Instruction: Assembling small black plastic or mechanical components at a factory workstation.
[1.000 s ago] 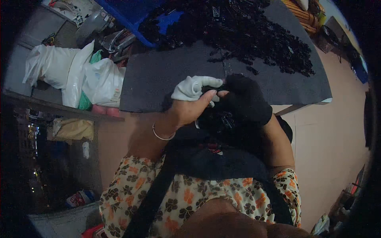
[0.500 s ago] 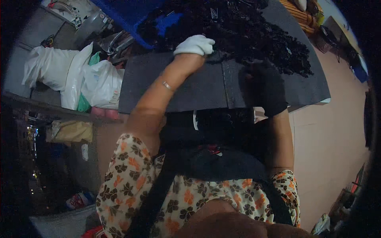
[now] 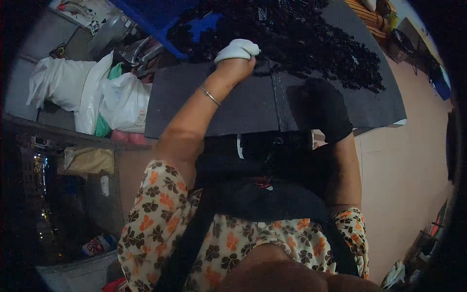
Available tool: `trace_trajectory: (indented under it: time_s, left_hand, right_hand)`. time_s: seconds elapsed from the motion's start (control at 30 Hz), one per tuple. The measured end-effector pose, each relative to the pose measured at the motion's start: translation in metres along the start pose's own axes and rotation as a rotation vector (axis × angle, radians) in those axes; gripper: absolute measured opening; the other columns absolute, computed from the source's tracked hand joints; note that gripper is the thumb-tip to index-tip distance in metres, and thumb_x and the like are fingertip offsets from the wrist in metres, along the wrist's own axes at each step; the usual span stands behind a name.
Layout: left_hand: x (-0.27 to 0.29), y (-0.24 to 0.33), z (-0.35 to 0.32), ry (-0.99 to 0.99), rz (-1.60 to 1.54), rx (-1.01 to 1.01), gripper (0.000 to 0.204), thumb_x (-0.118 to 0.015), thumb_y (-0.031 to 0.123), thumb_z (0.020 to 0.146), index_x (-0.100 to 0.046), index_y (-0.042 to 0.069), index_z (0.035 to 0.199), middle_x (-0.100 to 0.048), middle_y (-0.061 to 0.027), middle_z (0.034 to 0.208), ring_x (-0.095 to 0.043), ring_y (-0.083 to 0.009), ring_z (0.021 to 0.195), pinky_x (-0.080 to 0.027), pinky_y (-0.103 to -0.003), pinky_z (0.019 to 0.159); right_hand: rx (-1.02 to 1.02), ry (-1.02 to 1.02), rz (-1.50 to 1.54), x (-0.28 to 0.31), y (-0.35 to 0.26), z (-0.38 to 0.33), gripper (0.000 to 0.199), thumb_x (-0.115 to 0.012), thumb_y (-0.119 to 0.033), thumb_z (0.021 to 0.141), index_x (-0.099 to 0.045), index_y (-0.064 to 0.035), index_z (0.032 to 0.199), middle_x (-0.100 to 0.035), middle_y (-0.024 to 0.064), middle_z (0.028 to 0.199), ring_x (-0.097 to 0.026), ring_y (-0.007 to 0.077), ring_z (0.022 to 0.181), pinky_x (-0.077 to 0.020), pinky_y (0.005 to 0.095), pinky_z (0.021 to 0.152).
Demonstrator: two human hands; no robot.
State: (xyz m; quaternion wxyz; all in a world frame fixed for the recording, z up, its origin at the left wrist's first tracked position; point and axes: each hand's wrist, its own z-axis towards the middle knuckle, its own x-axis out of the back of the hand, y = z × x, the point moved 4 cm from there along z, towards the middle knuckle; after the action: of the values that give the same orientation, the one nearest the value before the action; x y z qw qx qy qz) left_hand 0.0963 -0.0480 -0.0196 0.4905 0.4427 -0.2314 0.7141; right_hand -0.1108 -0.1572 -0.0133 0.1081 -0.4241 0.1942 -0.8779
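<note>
My left hand (image 3: 237,50), in a white glove, is at the near edge of a heap of small black pieces (image 3: 335,53). Its fingers are curled; whatever lies in them is hidden. A black glove covers my right hand (image 3: 321,109), which is over the near right part of the grey tabletop (image 3: 214,104). Dark glove and dark surface blend, so its fingers are not distinct. Some pieces in the heap show pale metallic lines, but their exact kind is too dark to make out.
A blue tray or sheet (image 3: 151,22) adjoins the heap at the far left. White plastic bags (image 3: 63,82) stand left of the table. Bundled orange-brown rods (image 3: 367,17) and a dark basket (image 3: 403,46) are at the far right. A black bin-like shape (image 3: 287,146) sits below the table's near edge.
My left hand has turned slightly and moved a little up and away, its fingers more tucked in. The right hand has shifted only slightly.
</note>
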Motion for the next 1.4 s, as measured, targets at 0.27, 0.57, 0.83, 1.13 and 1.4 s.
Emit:
trace_trajectory:
  time_s: [0.27, 0.57, 0.83, 1.13, 1.4]
  left_hand:
    - [-0.013, -0.003, 0.025, -0.144, 0.082, 0.179, 0.016, -0.060, 0.019, 0.072, -0.064, 0.011, 0.086, -0.062, -0.0129, 0.087, -0.059, -0.0334, 0.082, -0.048, -0.040, 0.072]
    - [0.031, -0.013, -0.035, 0.052, -0.148, 0.203, 0.015, -0.061, 0.014, 0.074, -0.061, 0.005, 0.085, -0.062, -0.0125, 0.082, -0.061, -0.0294, 0.078, -0.051, -0.037, 0.069]
    - [0.048, 0.047, -0.079, -0.276, -1.738, 0.720, 0.010, -0.053, 0.000, 0.083, -0.057, -0.002, 0.092, -0.060, -0.0081, 0.082, -0.063, -0.0181, 0.073, -0.056, -0.032, 0.065]
    - [0.037, 0.057, -0.091, -0.227, -1.831, 0.680, 0.008, -0.056, 0.008, 0.084, -0.056, 0.003, 0.090, -0.060, -0.0049, 0.080, -0.061, -0.0113, 0.064, -0.052, -0.022, 0.053]
    - [0.039, 0.061, -0.085, -0.261, -1.903, 0.694, 0.021, -0.046, 0.006, 0.088, -0.054, 0.001, 0.107, -0.061, -0.0070, 0.090, -0.062, -0.0127, 0.076, -0.054, -0.024, 0.060]
  right_hand:
    - [-0.012, -0.076, 0.003, -0.002, -0.004, 0.003, 0.029, -0.070, -0.017, 0.065, -0.063, -0.0060, 0.090, -0.061, 0.0142, 0.084, -0.062, 0.0287, 0.077, -0.0480, 0.0340, 0.067]
    - [-0.005, -0.089, 0.164, -0.011, -0.006, 0.000, 0.015, -0.060, -0.006, 0.073, -0.060, -0.0051, 0.087, -0.060, 0.0094, 0.081, -0.061, 0.0244, 0.074, -0.0466, 0.0332, 0.063]
    - [0.216, -0.015, 0.162, -0.013, -0.036, -0.002, 0.015, -0.061, -0.004, 0.071, -0.058, -0.0070, 0.086, -0.060, 0.0107, 0.085, -0.060, 0.0298, 0.075, -0.0480, 0.0326, 0.063]
    - [0.404, 0.121, 0.180, -0.010, -0.045, -0.007, 0.022, -0.066, -0.003, 0.066, -0.057, -0.0068, 0.085, -0.061, 0.0118, 0.091, -0.060, 0.0290, 0.078, -0.0496, 0.0350, 0.065]
    - [0.409, -0.025, 0.070, -0.011, -0.045, -0.008, 0.022, -0.061, -0.016, 0.069, -0.060, -0.0057, 0.087, -0.061, 0.0138, 0.095, -0.058, 0.0302, 0.079, -0.0471, 0.0394, 0.068]
